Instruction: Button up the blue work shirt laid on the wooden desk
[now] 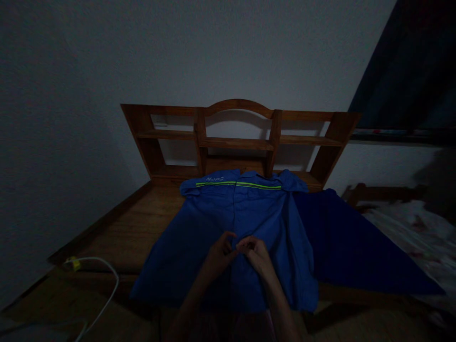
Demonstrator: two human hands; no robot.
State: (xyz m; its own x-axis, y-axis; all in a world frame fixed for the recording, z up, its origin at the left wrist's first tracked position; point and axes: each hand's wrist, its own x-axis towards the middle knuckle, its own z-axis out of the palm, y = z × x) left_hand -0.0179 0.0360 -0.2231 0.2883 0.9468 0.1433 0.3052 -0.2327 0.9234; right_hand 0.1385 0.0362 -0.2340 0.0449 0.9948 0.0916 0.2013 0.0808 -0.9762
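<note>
A blue work shirt with a yellow-green reflective stripe lies spread flat on a wooden desk. My left hand and my right hand meet at the shirt's centre front seam, fingers pinched on the fabric there. The dim light hides whether a button is between the fingers.
A wooden shelf unit stands at the back of the desk against a white wall. A white cable with a yellow tag lies at the left. Dark blue cloth spreads right of the shirt, beside a bed with floral bedding.
</note>
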